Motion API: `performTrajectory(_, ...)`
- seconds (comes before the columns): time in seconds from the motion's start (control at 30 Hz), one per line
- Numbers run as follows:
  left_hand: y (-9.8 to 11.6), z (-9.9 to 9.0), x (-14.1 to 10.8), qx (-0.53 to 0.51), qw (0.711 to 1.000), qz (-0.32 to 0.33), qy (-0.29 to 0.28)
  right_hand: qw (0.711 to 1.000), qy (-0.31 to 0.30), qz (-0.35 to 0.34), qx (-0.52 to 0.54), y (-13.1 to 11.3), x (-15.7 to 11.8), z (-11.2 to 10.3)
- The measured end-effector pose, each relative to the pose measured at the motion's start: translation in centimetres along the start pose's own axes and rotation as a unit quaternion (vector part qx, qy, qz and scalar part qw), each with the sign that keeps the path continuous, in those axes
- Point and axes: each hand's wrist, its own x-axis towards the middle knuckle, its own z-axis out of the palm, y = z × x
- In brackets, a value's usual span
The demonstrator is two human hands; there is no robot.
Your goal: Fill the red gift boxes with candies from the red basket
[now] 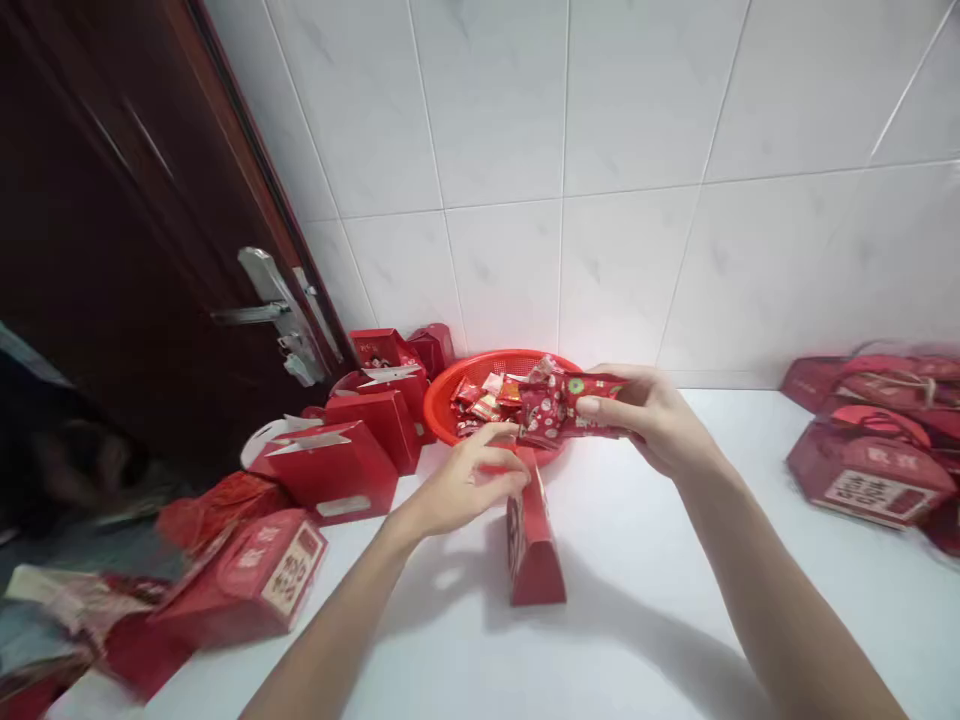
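My right hand (649, 415) is closed on several red wrapped packets (559, 408), held over the front right of a red plastic basket (435, 400). Inside the basket lie wrapped sweets (486, 398) in red, orange and pink. A small red box (534, 550) stands upright on the white table in front of the basket. My left hand (476, 480) is at the upper left of this box, its fingers bent against the top edge. Whether the box top is open cannot be made out.
Red boxes (337, 470) line the table's left side, with a larger printed one (255, 580) nearer. More red boxes (870, 470) sit at the right. A tiled wall (630, 270) rises behind, and a dark door (150, 230) with a metal handle stands at the left.
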Motion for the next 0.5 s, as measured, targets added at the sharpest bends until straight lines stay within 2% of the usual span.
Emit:
performTrajectory(0.1, -0.1, 0.6, 0.4, 0.004, 0.999, 0.042, -0.025, 1.000, 0.009, 0.011, -0.004, -0.1, 0.0, -0.1)
performTrajectory(0.2, -0.6, 0.9, 0.8, -0.050, 0.996, 0.067, -0.031, 1.000, 0.009, 0.014, -0.003, -0.2, 0.1, -0.1)
performTrajectory(0.37, -1.6, 0.5, 1.4, -0.166, 0.983, 0.069, -0.045, 1.000, 0.010, 0.007, -0.004, -0.5, 0.0, -0.2)
performTrajectory(0.5, -2.1, 0.6, 1.3, -0.158, 0.985, 0.047, -0.040, 1.000, 0.007, 0.008, -0.009, -0.4, 0.0, -0.2)
